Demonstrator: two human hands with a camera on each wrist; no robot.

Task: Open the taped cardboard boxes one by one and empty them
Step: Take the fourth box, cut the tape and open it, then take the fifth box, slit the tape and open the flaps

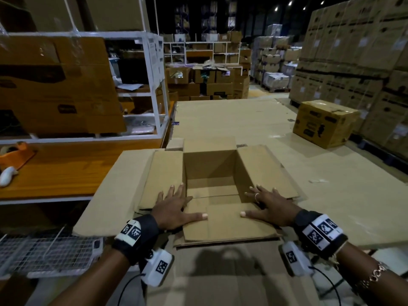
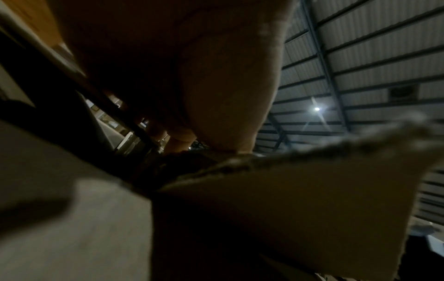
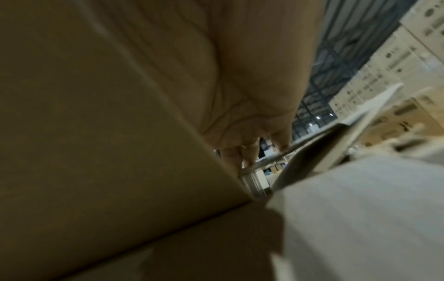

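Currently the open box [image 1: 212, 173] lies directly ahead, empty inside; left hand [image 1: 174, 208] and right hand [image 1: 267, 206] press flat, fingers straight, on its near flap [image 1: 225, 226], equally near.

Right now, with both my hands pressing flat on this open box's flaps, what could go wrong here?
1. The open box sits near the cardboard surface's front edge, its near flap overhanging. The left hand and right hand press there, so it may tip toward you.
2. The open flaps have raw edges; sliding fingers could get cut.
3. The inside looks empty, but the near part of the bottom is hidden, so check before setting it aside.
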